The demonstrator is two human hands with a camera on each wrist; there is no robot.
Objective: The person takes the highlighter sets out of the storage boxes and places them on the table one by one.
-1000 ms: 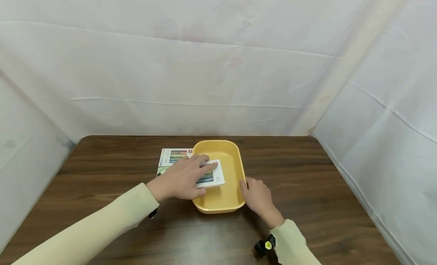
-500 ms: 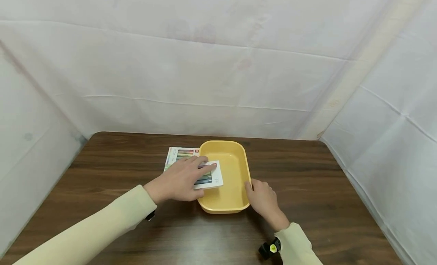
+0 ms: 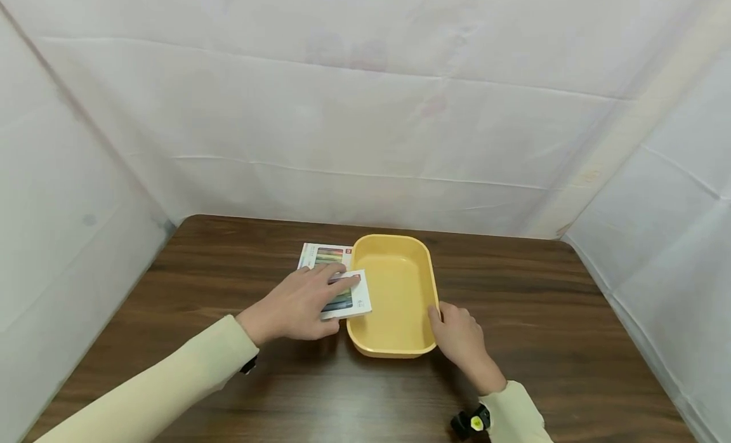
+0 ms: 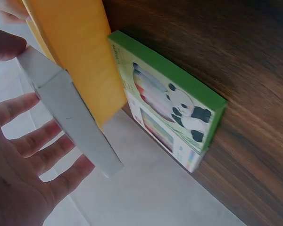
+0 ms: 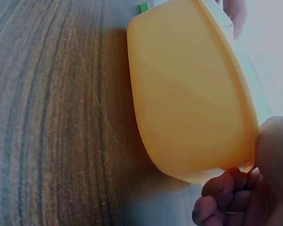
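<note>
My left hand (image 3: 299, 306) holds a flat white box of coloured sticks (image 3: 360, 298) over the left rim of a yellow plastic basin (image 3: 396, 290). In the left wrist view, the thumb is on one edge of this white box (image 4: 78, 117) and the fingers are spread along its other side. A second, similar box (image 3: 311, 252) lies on the table against the basin's left side; the left wrist view shows its green edge and panda picture. At the basin's right rim my right hand (image 3: 459, 335) grips, thumb over the rim and fingers outside.
The basin stands on a dark wood-grain table (image 3: 228, 265) near its back edge. White sheeting (image 3: 342, 125) hangs behind the table and on both sides. A dark wrist device (image 3: 471, 423) is on the right wrist.
My left hand and its white box have moved left relative to the basin, from over its inside to its left rim. My right hand stays on the rim. The head view has turned left.
</note>
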